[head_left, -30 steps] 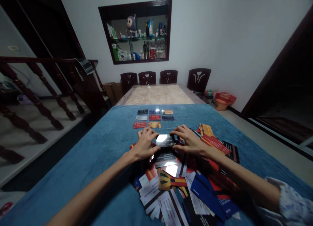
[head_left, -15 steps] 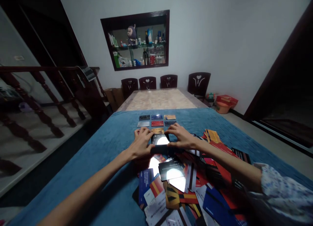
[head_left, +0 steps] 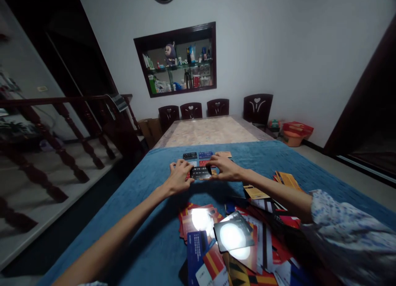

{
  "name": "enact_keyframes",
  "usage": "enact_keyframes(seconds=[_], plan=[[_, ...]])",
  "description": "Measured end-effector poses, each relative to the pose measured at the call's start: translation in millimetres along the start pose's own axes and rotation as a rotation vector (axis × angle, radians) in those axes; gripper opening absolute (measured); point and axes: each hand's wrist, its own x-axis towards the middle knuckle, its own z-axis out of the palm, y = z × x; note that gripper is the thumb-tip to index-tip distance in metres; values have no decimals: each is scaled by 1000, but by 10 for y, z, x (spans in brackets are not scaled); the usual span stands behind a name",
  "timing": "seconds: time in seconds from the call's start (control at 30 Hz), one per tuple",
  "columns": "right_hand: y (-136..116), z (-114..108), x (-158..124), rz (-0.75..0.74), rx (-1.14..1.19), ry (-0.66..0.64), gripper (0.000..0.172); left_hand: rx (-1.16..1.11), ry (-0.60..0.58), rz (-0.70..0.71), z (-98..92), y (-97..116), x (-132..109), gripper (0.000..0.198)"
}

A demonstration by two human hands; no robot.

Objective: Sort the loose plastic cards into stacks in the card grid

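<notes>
A black card [head_left: 200, 173] with white lettering is held up between my two hands, above the blue cloth. My left hand [head_left: 179, 176] pinches its left edge, and my right hand [head_left: 227, 169] grips the right edge. Behind it lie cards in rows: a black card [head_left: 189, 155], a blue card [head_left: 205, 155] and an orange-yellow card [head_left: 225, 154] at the back. A white card [head_left: 193, 163] and a red card [head_left: 203, 163] sit in the row before them, partly covered by my fingers. Nearer me spreads a messy heap of mixed cards [head_left: 198, 247], glaring with reflected light.
The blue cloth [head_left: 136, 203] covers the near part of a long table [head_left: 213, 130]. Dark chairs [head_left: 218, 107] stand at its far end. On the right, a yellow card [head_left: 256, 192] lies under my forearm. A wooden railing [head_left: 71, 141] runs along the left.
Both hands have carried the black card away from the heap, closer to the rows. Its face now shows lettering instead of glare. My view has shifted slightly upward.
</notes>
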Motion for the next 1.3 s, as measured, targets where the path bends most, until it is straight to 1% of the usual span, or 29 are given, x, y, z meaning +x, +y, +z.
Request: enact_keyframes(seconds=[0.13,0.47,0.6,0.77,0.9,1.07,1.3], plan=[[23,1,163,31,-29,-31,51,17,-9,-26,9,-128,100,42],[59,-45,584,142,-96,-153,51,52,-24,-90,58,-434,385,46],[149,-2,746,146,-119,-156,50,47,-45,-95,103,-574,508,46],[276,41,927,147,-152,-178,53,65,-69,-110,134,-718,659,47],[313,33,1049,151,-179,-194,50,73,-71,-99,145,-807,767,46],[337,33,1184,184,-200,-203,42,77,-69,-119,181,-922,910,47],[434,122,1323,204,-225,-234,45,87,-101,-134,313,-1070,1098,48]])
